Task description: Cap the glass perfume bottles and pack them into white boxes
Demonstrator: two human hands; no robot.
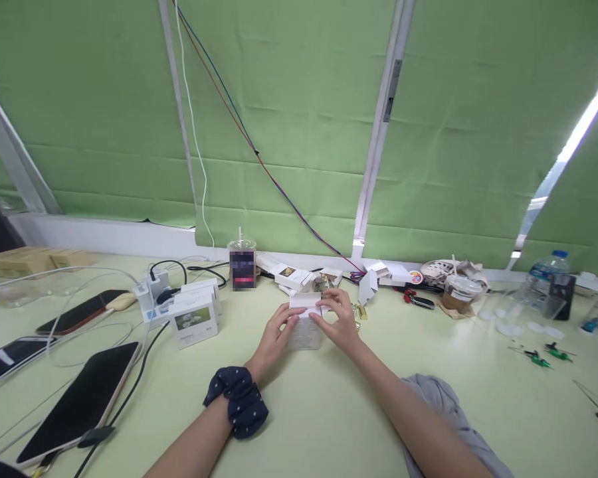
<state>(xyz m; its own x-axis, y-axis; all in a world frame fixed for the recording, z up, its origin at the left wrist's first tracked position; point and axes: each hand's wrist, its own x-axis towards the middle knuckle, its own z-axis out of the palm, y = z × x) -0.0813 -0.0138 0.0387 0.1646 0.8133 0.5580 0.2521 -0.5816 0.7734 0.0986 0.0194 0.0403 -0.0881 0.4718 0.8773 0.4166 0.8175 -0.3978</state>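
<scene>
A small white cardboard box [305, 337] stands on the table in front of me, its top flap raised and grey print on the side facing me. My left hand [273, 337] grips its upper left edge, thumb in front and fingers behind. At the upper right, my right hand [341, 324] has thumb and fingers pinched at the flap. What is inside the box is not visible. Just behind the right hand lie small gold-coloured pieces [361, 312], partly hidden. A dark dotted scrunchie [236, 401] is round my left wrist.
White boxes [194, 323] stand at the left, near a power strip [152, 292], cables and a tablet [82, 398]. Behind are a lidded cup [242, 265] and more small boxes [293, 277]. To the right are a drink cup [459, 295], a water bottle [548, 272] and small green-handled tools [538, 359].
</scene>
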